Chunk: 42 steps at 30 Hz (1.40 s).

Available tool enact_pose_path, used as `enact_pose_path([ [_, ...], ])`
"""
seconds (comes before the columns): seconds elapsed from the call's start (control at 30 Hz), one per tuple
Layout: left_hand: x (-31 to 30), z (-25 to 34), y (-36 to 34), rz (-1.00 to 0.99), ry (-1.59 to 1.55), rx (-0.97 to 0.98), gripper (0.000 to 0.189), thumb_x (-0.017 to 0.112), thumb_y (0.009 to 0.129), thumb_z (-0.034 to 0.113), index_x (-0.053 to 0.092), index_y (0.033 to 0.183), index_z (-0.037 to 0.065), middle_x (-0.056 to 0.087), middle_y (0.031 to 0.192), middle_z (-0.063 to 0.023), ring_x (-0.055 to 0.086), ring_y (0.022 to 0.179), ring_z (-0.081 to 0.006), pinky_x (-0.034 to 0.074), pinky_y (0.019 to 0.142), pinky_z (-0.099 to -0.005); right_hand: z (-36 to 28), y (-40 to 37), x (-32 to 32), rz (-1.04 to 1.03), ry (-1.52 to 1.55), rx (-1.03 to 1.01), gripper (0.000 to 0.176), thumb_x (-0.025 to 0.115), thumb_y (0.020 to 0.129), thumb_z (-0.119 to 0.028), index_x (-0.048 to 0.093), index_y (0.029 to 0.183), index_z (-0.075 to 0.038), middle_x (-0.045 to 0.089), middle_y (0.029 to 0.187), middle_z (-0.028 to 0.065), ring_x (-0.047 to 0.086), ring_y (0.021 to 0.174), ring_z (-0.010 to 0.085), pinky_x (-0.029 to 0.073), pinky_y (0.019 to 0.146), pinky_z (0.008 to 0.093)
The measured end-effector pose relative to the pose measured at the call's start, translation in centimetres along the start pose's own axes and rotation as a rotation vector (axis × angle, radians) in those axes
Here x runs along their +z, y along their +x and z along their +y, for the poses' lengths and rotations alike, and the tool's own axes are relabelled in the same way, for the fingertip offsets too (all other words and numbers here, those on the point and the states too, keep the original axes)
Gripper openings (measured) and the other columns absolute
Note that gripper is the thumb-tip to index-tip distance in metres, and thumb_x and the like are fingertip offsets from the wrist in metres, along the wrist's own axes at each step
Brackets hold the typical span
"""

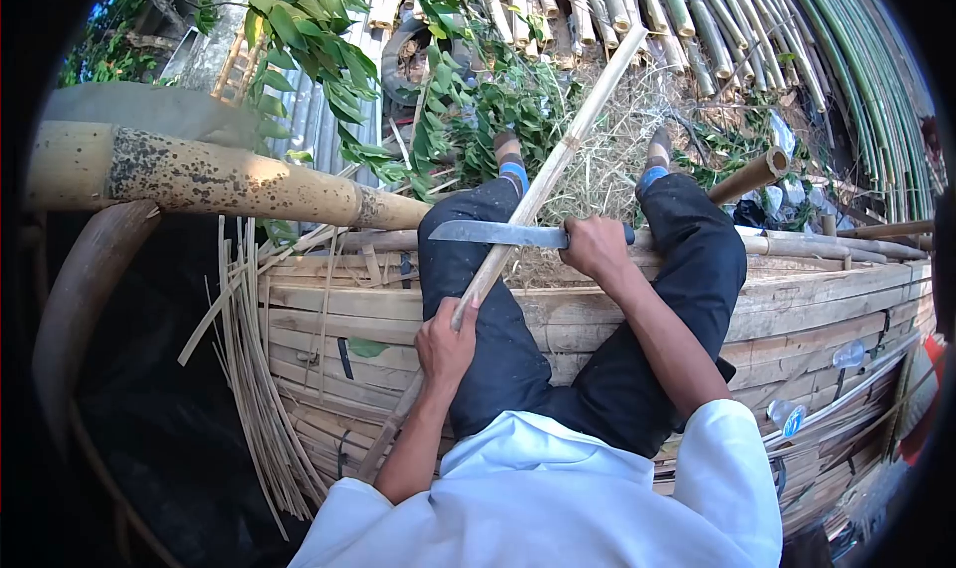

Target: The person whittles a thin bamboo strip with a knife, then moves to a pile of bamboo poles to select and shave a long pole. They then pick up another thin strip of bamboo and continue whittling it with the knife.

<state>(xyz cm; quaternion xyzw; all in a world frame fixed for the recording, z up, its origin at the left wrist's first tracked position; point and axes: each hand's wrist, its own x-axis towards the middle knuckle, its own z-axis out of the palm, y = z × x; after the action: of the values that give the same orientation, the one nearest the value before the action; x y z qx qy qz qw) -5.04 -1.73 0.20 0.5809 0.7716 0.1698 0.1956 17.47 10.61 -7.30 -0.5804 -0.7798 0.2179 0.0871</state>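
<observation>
A long bamboo strip (546, 180) runs slantwise from beside my left hip up between my feet. Near my left thigh, my left hand (445, 343) is closed around its lower part. My right hand (597, 246) grips the dark handle of a machete (498, 233) over my right side. The broad grey blade lies across the strip, overlapping it above my left hand, its tip pointing left past my thigh. I sit with legs apart on stacked bamboo slats (578, 317).
A thick spotted bamboo pole (239, 175) crosses at the left, above thin split strips (244, 389). Bamboo poles (687, 20) are piled ahead, near a tire (398, 60) and leafy branches (339, 60). Plastic cups (786, 416) lie at right. Shavings (588, 160) cover the ground between my feet.
</observation>
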Motion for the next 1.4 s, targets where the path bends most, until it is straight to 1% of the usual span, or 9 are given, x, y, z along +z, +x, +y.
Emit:
enact_pose_path([
  [0.2,-0.2,-0.1,0.3,-0.028,-0.012,-0.030,0.034,0.056,0.092,0.042,0.061,0.085,0.008,0.062,0.065,-0.0164,0.063,0.065,-0.0395,0.046,0.057,-0.0466,0.2,0.5,0.3,0.061,-0.019,0.005,0.011,0.059,0.072,-0.018,0.066,0.074,-0.010,0.064,0.062,0.0161,0.065,0.057,0.0329,0.052,0.053,0.0433],
  [0.63,-0.3,-0.1,0.2,-0.041,-0.033,-0.001,0.034,0.056,0.092,0.040,0.062,0.087,0.007,0.062,0.066,-0.0167,0.063,0.065,-0.0396,0.046,0.058,-0.0467,2.4,1.2,-0.5,-0.033,-0.068,0.133,0.021,0.066,0.069,-0.026,0.068,0.082,-0.010,0.066,0.068,0.0169,0.067,0.067,0.0339,0.053,0.063,0.0439],
  [0.77,-1.6,-2.3,-1.9,-0.035,-0.082,-0.031,0.034,0.056,0.093,0.040,0.062,0.085,0.007,0.061,0.064,-0.0161,0.062,0.063,-0.0385,0.046,0.057,-0.0454,7.8,2.3,-4.2,0.169,0.183,0.756,0.034,0.060,0.082,-0.030,0.069,0.091,0.002,0.068,0.086,0.0235,0.066,0.083,0.0387,0.053,0.074,0.0460],
  [0.9,-0.5,-2.0,-1.3,0.006,-0.067,-0.093,0.036,0.055,0.093,0.040,0.059,0.082,0.006,0.058,0.061,-0.0165,0.060,0.061,-0.0381,0.044,0.056,-0.0443,5.9,1.9,-3.5,0.088,0.171,0.601,0.033,0.060,0.081,-0.032,0.070,0.097,-0.004,0.067,0.091,0.0238,0.066,0.087,0.0393,0.051,0.080,0.0468],
  [1.1,-1.3,-0.9,-0.5,-0.034,-0.067,-0.143,0.039,0.057,0.092,0.041,0.056,0.079,0.005,0.056,0.060,-0.0169,0.059,0.060,-0.0391,0.043,0.055,-0.0448,0.9,1.3,-0.6,0.001,0.330,0.220,0.026,0.061,0.080,-0.029,0.071,0.089,-0.008,0.065,0.070,0.0195,0.064,0.071,0.0395,0.051,0.071,0.0465],
  [1.2,-1.5,-0.1,-0.2,-0.065,-0.008,-0.136,0.038,0.057,0.092,0.040,0.056,0.079,0.004,0.057,0.060,-0.0168,0.059,0.061,-0.0392,0.043,0.056,-0.0449,-0.7,0.8,-0.4,-0.072,0.508,0.158,0.027,0.062,0.081,-0.030,0.071,0.090,-0.007,0.065,0.069,0.0196,0.063,0.071,0.0400,0.051,0.070,0.0453],
  [1.33,-1.6,0.6,-0.1,-0.086,0.012,-0.094,0.038,0.057,0.092,0.040,0.058,0.081,0.004,0.058,0.061,-0.0167,0.061,0.062,-0.0387,0.043,0.056,-0.0454,-0.6,0.9,-0.1,-0.013,0.826,0.126,0.032,0.062,0.084,-0.034,0.071,0.092,-0.004,0.064,0.067,0.0125,0.061,0.058,0.0260,0.049,0.064,0.0388],
  [1.37,-1.4,0.8,0.1,-0.088,0.015,-0.087,0.038,0.057,0.092,0.040,0.058,0.081,0.004,0.058,0.061,-0.0167,0.061,0.062,-0.0387,0.043,0.056,-0.0454,-0.6,0.8,-0.1,-0.098,0.998,0.195,0.032,0.061,0.087,-0.031,0.070,0.093,-0.001,0.057,0.062,0.0049,0.051,0.051,0.0138,0.043,0.053,0.0319],
  [1.4,-1.3,1.0,0.3,-0.108,-0.036,-0.094,0.036,0.057,0.092,0.039,0.058,0.082,0.004,0.058,0.062,-0.0170,0.061,0.062,-0.0392,0.043,0.057,-0.0455,-0.5,0.5,0.0,-0.092,1.003,0.199,0.032,0.061,0.087,-0.031,0.070,0.093,-0.001,0.057,0.062,0.0049,0.051,0.051,0.0138,0.043,0.053,0.0319],
])
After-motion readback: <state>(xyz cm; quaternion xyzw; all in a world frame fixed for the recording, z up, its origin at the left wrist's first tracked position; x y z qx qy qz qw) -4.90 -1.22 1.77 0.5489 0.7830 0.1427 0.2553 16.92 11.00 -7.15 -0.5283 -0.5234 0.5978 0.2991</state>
